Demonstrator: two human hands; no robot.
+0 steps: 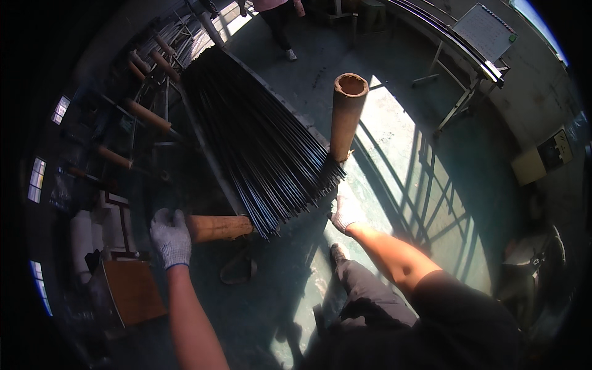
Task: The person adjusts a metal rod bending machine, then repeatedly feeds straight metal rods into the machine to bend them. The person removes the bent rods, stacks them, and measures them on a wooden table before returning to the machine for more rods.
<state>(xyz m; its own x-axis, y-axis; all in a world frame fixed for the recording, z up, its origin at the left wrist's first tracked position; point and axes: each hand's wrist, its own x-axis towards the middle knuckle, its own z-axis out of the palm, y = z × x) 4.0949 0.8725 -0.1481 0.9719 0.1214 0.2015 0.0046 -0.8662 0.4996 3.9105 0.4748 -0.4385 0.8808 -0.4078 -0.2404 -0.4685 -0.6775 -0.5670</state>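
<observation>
Rods (pixel 259 148), thin, dark and bundled, look heavy and springy, best gripped near their ends. Beside them, the left hand (pixel 171 237) closes on a brown tube (pixel 219 227). The right hand (pixel 347 211) holds the rod ends below an upright tube (pixel 346 117).

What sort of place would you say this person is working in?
Probably a metal workshop or factory floor: a big bundle of dark rods on a rack, cardboard tubes, a concrete floor.
</observation>
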